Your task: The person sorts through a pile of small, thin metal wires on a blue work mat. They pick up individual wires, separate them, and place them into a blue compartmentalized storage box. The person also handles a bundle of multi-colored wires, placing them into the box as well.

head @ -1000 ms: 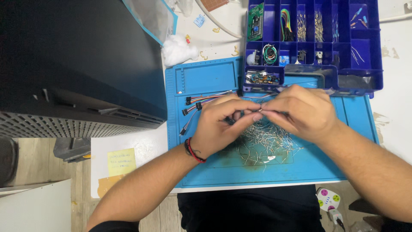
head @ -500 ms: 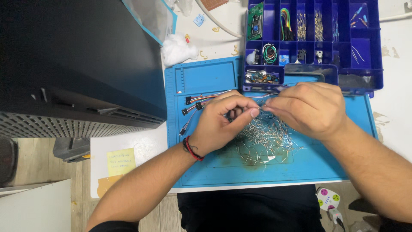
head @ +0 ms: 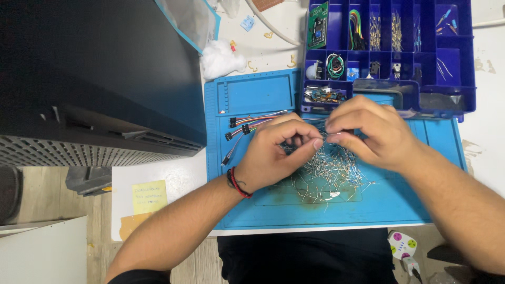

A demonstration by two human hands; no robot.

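Observation:
My left hand [head: 273, 152] and my right hand [head: 368, 131] meet fingertip to fingertip above a tangled pile of thin metal-legged components [head: 329, 176] on a blue work mat [head: 263, 94]. Both hands pinch small wire-legged parts from the pile; the parts themselves are mostly hidden by my fingers. A red and black band circles my left wrist. Coloured jumper wires [head: 244, 126] with black plugs lie on the mat just left of my left hand.
A dark blue compartment box [head: 447, 58] with small electronic parts, wires and a green circuit board stands behind the mat. A large black case [head: 94, 79] fills the left. White fluff [head: 221, 59], a yellow note [head: 150, 195] and a white plug adapter [head: 402, 244] lie around.
My right hand has curled and shifted slightly left and up over the pile. My left hand stays in place, fingers still pinched. The view has shifted a little.

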